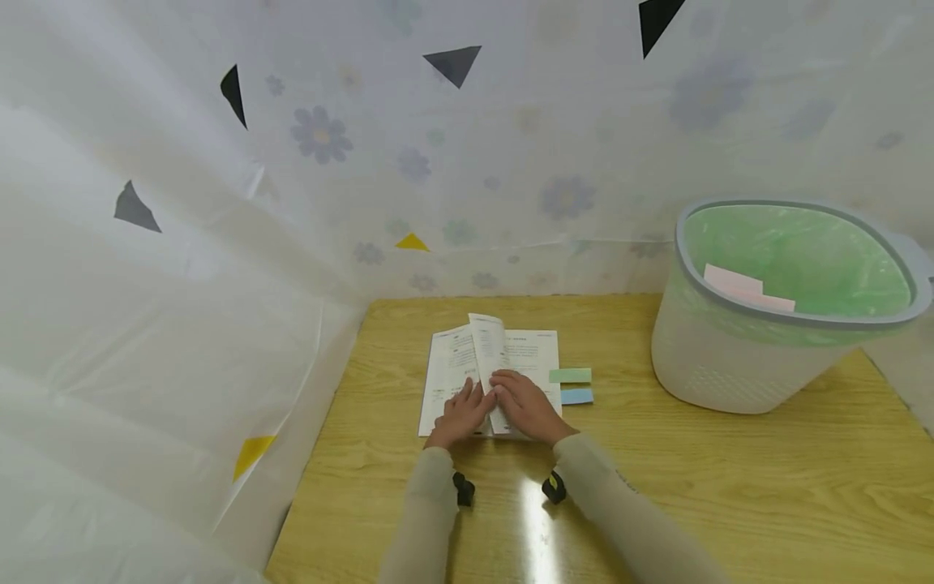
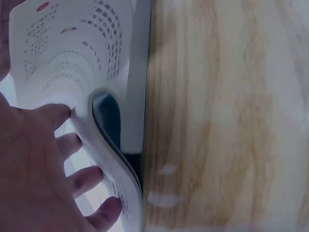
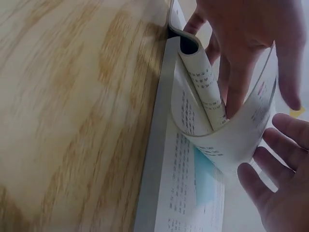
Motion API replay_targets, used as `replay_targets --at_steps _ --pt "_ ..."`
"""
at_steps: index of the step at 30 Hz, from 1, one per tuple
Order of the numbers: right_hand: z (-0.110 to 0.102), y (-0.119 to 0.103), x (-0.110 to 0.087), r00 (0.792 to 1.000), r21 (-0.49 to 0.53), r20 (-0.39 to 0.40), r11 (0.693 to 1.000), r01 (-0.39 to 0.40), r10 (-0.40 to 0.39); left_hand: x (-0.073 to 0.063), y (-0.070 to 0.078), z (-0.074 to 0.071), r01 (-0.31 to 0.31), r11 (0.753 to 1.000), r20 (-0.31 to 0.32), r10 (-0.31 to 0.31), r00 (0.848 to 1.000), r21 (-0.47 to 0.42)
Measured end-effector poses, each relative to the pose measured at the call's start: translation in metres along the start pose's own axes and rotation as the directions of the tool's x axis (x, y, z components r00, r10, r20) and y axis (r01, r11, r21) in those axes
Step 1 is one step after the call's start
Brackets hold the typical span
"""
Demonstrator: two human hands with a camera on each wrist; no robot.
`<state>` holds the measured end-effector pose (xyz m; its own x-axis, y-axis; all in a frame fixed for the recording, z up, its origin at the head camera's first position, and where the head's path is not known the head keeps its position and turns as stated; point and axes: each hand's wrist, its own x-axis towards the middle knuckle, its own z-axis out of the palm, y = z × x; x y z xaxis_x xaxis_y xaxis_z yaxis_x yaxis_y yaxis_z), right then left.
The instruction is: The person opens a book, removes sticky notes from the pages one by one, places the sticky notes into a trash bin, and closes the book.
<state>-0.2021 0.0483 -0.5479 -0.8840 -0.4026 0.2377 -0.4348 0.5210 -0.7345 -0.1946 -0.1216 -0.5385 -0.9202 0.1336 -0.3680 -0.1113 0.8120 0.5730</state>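
Note:
An open book point(image 1: 536, 349) lies on the table, with some of its pages point(image 1: 487, 332) standing up and curved near the middle. My left hand point(image 1: 461, 415) rests on the left-hand pages, its fingers point(image 2: 84, 180) spread and pressing close to the fold. The right hand point(image 1: 529, 407) lies against the other side of the raised pages, fingers extended along the curved sheet point(image 3: 241, 140). Both hands nearly meet at the spine. From the book's right edge stick out a green tab point(image 1: 571, 375) and a blue tab point(image 1: 576, 396).
A plastic basket point(image 1: 715, 381) with a grey rim and green inside stands right of the book, pink paper point(image 1: 733, 281) showing in it. The wooden table point(image 1: 730, 487) meets a floral sheet point(image 1: 511, 162) behind and a white sheet point(image 1: 146, 365) at left.

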Motion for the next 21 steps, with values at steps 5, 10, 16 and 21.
replay_targets --at_steps 5,10,16,21 --pt "0.0 -0.002 -0.003 0.998 0.123 0.024 0.99 -0.066 0.063 -0.003 -0.001 0.002 -0.033 0.999 -0.044 0.033 0.998 0.005" --pt "0.002 0.0 -0.01 0.99 0.102 -0.021 0.985 -0.137 0.139 0.0 -0.004 0.011 -0.031 0.999 -0.097 0.029 0.995 -0.023" --pt "0.005 0.007 -0.018 0.966 0.016 -0.061 0.968 -0.249 0.25 0.002 -0.007 0.012 -0.01 0.999 -0.115 0.006 0.993 -0.038" --pt "0.008 0.011 -0.021 0.968 -0.025 -0.05 0.969 -0.246 0.245 0.002 -0.011 0.012 -0.021 0.994 -0.172 0.003 0.985 -0.105"
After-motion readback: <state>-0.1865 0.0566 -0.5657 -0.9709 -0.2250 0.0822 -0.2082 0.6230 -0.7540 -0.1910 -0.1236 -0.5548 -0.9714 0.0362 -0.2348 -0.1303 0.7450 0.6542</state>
